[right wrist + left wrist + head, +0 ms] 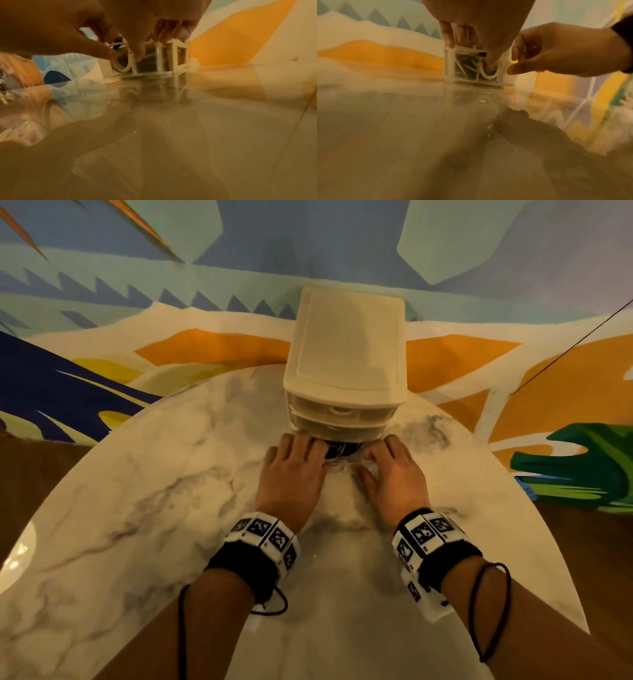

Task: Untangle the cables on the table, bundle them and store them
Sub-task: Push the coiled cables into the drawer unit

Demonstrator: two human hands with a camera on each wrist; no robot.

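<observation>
A white plastic drawer unit (346,354) stands at the far side of the round marble table (137,491). Its bottom clear drawer (340,467) is pulled out a little, and black cables (337,451) lie coiled inside it. My left hand (294,467) has its fingers over the drawer's top rim (464,65) and its thumb in the curved handle (489,77). My right hand (394,470) holds the drawer's right front corner (149,65), fingers on the rim and thumb on the front face. Most of the cables are hidden by the hands.
The unit's upper drawers (342,410) are closed. A painted wall rises right behind the unit. The table edge curves away on both sides, with brown floor (582,542) to the right. Thin black cords hang from both wristbands.
</observation>
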